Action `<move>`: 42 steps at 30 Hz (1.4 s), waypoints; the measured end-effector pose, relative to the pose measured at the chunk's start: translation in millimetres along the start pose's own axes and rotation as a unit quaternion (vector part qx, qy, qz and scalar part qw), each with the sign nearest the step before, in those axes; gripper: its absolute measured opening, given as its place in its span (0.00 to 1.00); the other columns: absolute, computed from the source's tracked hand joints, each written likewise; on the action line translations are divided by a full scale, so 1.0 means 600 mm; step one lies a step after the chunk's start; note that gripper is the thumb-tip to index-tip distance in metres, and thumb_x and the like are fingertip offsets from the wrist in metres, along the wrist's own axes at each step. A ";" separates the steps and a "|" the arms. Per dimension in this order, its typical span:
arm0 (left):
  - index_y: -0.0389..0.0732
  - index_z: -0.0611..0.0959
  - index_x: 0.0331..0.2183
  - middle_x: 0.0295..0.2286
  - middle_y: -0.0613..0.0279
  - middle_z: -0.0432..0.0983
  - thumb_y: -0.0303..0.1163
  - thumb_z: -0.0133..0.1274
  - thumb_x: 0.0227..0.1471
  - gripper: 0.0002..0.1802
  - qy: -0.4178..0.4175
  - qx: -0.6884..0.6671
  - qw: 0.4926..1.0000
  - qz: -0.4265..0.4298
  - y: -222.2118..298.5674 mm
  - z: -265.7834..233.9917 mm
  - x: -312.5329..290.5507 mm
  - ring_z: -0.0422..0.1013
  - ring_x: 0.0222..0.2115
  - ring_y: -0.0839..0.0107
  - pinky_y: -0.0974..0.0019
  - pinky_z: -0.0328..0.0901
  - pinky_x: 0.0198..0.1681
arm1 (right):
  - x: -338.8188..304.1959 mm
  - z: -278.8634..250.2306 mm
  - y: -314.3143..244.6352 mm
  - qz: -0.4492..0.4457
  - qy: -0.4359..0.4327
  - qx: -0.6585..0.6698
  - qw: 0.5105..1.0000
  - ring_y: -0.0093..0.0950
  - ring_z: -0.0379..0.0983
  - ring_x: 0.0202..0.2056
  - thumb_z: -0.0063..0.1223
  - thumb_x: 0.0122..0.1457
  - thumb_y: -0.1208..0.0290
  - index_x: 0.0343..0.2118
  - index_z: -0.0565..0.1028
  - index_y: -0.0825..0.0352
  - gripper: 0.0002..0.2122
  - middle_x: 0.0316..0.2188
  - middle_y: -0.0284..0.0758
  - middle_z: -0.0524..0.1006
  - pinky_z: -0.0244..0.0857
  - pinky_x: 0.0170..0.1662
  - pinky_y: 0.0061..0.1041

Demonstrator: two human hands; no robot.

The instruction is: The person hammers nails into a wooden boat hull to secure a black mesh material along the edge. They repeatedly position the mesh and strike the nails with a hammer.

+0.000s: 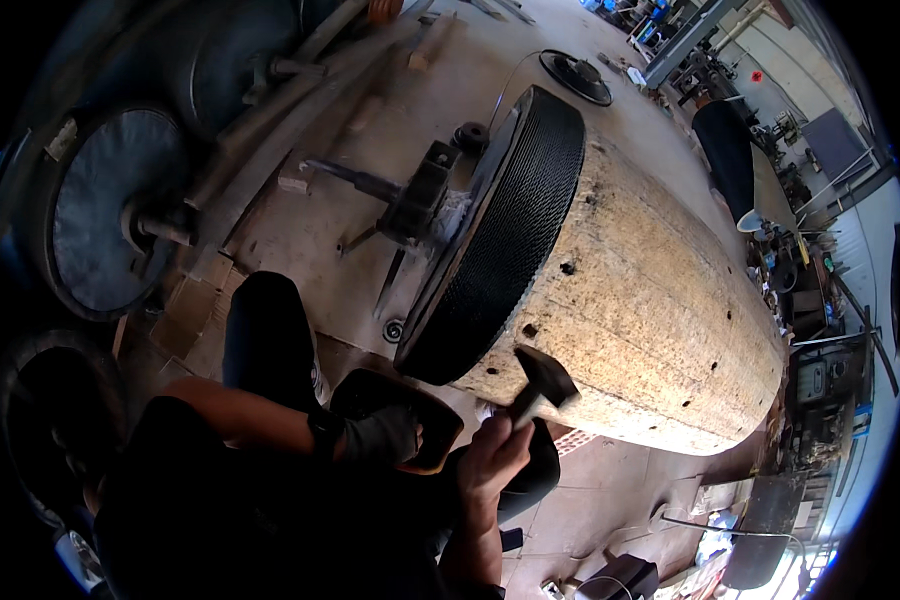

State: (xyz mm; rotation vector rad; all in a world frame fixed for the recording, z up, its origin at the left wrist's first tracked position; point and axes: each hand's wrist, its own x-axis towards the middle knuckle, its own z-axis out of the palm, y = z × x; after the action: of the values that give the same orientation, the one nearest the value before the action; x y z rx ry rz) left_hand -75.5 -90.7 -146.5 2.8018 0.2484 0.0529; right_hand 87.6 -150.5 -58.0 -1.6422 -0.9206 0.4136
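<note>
Firmly, the right hand (495, 455) holds a hammer (547, 378), its fingers closed around the handle just below the dark head. The head stands in front of the lower part of a large, pale tan drum (650, 300); whether it touches the surface I cannot tell. The left hand (382, 437), in what looks like a grey glove, is at a dark, open container (370, 390) between the person's knees. Its fingers look bent, but they are mostly hidden, so I cannot tell how far open they are or whether they hold anything.

The drum lies on its side in front of the person, slanting across the middle of the view, its rough side dotted with small dark holes. A black, finely ridged band (515, 235) wraps its near-left end, and a metal shaft (355, 180) with a blocky fitting (420, 200) juts leftward from that end. Beyond it, a round black reel (576, 78) lies on the floor (660, 180). At far left stands a big grey disc (120, 210) with its own stub shaft (165, 228).
</note>
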 end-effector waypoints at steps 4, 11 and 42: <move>0.35 0.81 0.37 0.28 0.49 0.76 0.33 0.46 0.58 0.13 0.055 0.007 0.998 0.029 0.005 -0.020 -0.012 0.75 0.27 0.59 0.59 0.69 0.31 | -0.005 0.009 0.025 -0.174 0.124 0.206 0.955 0.17 0.65 0.24 0.38 0.68 0.62 0.31 0.69 0.68 0.15 0.25 0.30 0.70 0.59 0.28 0.14; 0.35 0.79 0.39 0.29 0.52 0.76 0.32 0.46 0.58 0.13 0.033 -0.072 0.997 -0.007 0.011 -0.056 -0.022 0.77 0.30 0.60 0.60 0.69 0.30 | -0.021 0.011 -0.010 -0.058 0.086 0.028 0.994 0.20 0.64 0.18 0.42 0.68 0.64 0.32 0.70 0.72 0.14 0.16 0.32 0.69 0.58 0.20 0.21; 0.45 0.79 0.38 0.36 0.61 0.73 0.28 0.63 0.44 0.16 0.530 0.196 0.825 -0.019 -0.147 -0.390 0.193 0.72 0.33 0.60 0.57 0.69 0.32 | -0.004 0.002 0.039 -0.183 0.076 -0.138 0.970 0.45 0.71 0.20 0.47 0.65 0.75 0.38 0.71 0.76 0.07 0.23 0.43 0.76 0.68 0.25 0.33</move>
State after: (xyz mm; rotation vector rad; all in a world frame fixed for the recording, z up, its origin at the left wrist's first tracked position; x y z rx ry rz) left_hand 8.5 86.2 47.5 2.7997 0.6080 1.7358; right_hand 93.2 -152.3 -80.6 -1.6766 -1.1744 -0.0981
